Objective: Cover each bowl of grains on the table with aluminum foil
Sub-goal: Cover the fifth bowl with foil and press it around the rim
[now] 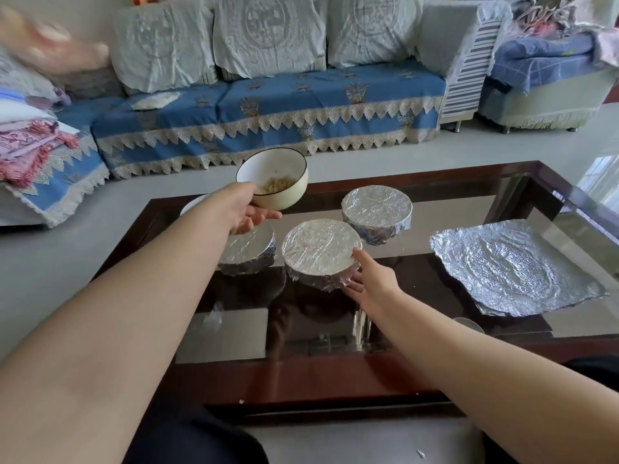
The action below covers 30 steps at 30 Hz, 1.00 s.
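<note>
While seated: my left hand [249, 209] grips an uncovered bowl [273, 177] above the bench [418, 192].
Right hand [371, 279]: fingers straight, touching a foil-covered bowl [320, 249].

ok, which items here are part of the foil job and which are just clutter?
Job: open bowl of grains in left hand; three foil-covered bowls; loose foil sheet; right hand touching the middle one.
Clutter: sofa, folded blankets.
</note>
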Motion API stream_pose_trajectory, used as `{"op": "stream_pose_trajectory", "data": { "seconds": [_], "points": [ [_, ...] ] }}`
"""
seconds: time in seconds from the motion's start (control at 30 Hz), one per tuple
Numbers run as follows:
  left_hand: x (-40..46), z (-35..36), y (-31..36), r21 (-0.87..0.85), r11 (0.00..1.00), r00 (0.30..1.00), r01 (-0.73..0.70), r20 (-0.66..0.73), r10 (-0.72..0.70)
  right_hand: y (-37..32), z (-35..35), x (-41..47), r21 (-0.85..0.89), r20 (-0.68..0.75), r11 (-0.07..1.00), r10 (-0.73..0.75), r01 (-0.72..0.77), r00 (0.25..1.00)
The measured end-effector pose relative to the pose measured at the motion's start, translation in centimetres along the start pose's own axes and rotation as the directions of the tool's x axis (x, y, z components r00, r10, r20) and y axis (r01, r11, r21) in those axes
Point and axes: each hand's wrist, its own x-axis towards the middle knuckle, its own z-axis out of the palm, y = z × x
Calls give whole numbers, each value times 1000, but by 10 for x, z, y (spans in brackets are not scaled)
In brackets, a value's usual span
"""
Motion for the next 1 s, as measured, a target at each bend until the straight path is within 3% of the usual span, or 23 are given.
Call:
{"op": "stream_pose_trajectory", "data": {
  "seconds": [0.23, 0.37, 0.5, 0.63, 0.8, 0.9, 1.0],
  "points": [
    [-31, -20, -29, 86, 996, 1000, -17, -6, 18, 1, 19, 8, 6, -11, 1000, -12, 13, 1000],
    [-55, -13, -42, 146, 987, 997, -72, -5, 74, -7, 22, 8, -18, 67, 999, 28, -27, 997],
    [-81, -2, -48, 199, 970, 990, -142, 16, 142, -20, 4, 0, -195, 138, 973, 154, -125, 978],
    [-104, 23, -58, 344, 918, 980, -199, 72, 185, -41, -28, -22, -317, 102, 941, 156, -116, 983],
    [-110, 64, -80, 559, 792, 967, -243, 207, 150, -72, -63, -55, -519, 265, 849, 271, -100, 925],
    [-108, 82, -92, 632, 737, 963, -238, 251, 96, -78, -77, -63, -616, 227, 787, 135, 35, 964],
    [-104, 92, -100, 659, 709, 953, -253, 295, 66, -75, -95, -51, -717, 121, 665, -180, 211, 976]
  ]
}}
